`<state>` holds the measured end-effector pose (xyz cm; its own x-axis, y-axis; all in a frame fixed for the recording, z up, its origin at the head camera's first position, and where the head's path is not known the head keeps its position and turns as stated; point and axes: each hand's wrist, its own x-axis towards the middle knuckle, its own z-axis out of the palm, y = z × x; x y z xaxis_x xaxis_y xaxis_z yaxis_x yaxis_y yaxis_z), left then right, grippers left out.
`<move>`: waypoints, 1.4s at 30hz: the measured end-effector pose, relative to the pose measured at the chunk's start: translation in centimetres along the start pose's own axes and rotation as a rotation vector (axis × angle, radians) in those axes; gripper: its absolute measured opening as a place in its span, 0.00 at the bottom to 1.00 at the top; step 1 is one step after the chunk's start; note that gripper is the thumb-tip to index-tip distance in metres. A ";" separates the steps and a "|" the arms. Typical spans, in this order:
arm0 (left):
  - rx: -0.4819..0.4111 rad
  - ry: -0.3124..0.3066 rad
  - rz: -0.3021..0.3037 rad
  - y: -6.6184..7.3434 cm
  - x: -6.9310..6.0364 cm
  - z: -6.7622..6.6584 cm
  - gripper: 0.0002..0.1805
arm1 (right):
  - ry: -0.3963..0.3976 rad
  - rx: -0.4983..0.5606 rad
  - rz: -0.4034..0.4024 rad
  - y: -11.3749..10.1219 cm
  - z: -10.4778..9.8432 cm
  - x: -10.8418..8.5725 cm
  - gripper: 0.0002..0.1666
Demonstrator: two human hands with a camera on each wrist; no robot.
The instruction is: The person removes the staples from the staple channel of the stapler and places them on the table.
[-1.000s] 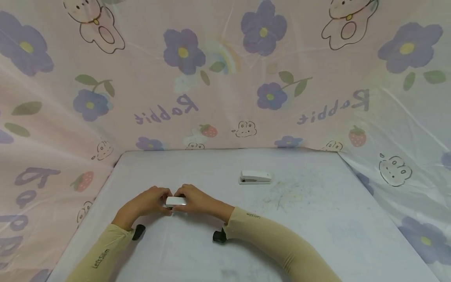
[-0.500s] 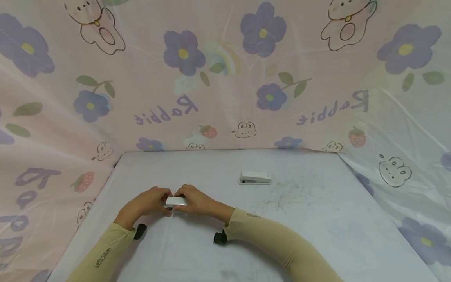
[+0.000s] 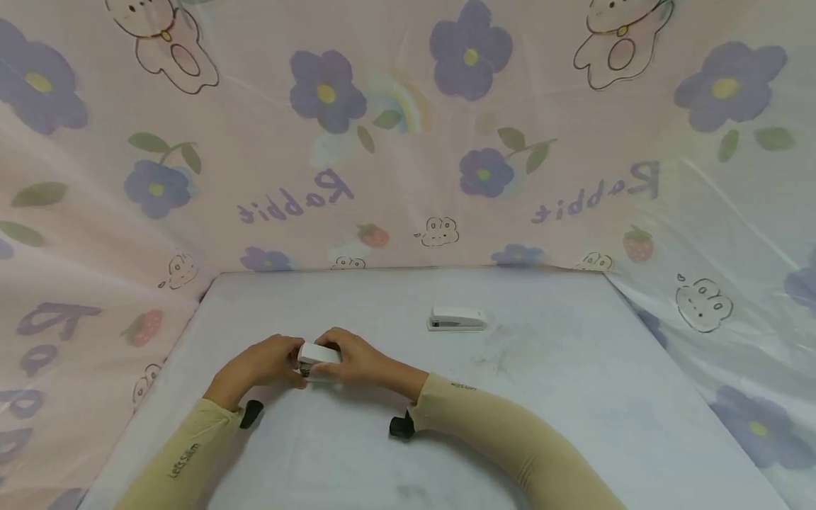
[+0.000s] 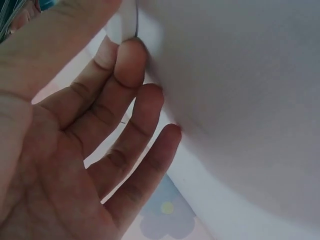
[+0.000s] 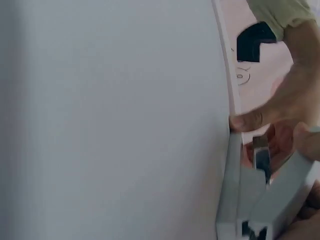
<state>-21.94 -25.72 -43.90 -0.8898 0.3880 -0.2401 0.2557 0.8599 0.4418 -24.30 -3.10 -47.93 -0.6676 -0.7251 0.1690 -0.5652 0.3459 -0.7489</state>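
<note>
In the head view a white stapler (image 3: 319, 354) is between both hands on the left half of the table. My right hand (image 3: 360, 363) grips its upper arm, which stands raised off the base. At the left end my left hand (image 3: 261, 365) holds the stapler between thumb and fingers. The right wrist view has the stapler (image 5: 287, 192) with base and upper arm apart, a dark metallic part showing between them, and the left thumb on the base's end. In the left wrist view the left hand (image 4: 95, 120) has its fingers bent at a white edge (image 4: 122, 22).
A second white stapler (image 3: 456, 319) lies on the table (image 3: 542, 425) to the right and farther back. Patterned cloth (image 3: 408, 163) hangs behind and beside the table. Each sleeve carries a dark wrist device near the cuff.
The held stapler's upper arm has risen from its base, with my right hand gripping it slightly higher. My left hand stays at the left end. The head view has shifted slightly.
</note>
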 end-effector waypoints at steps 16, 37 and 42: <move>-0.020 0.011 0.039 0.8 -0.3 -0.5 0.20 | 0.072 -0.043 -0.131 -0.2 -3.4 -1.5 0.19; -0.025 0.022 0.024 0.5 -0.4 0.0 0.20 | 0.113 -0.092 -0.115 0.9 -6.7 -5.0 0.20; -0.034 0.015 0.009 0.6 -0.4 0.0 0.20 | 0.132 -0.111 -0.119 1.5 -7.3 -6.1 0.19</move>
<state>-21.41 -25.37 -43.59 -0.8931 0.3903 -0.2237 0.2505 0.8446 0.4732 -24.63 6.20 -45.42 -0.6462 -0.6832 0.3401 -0.6892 0.3311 -0.6445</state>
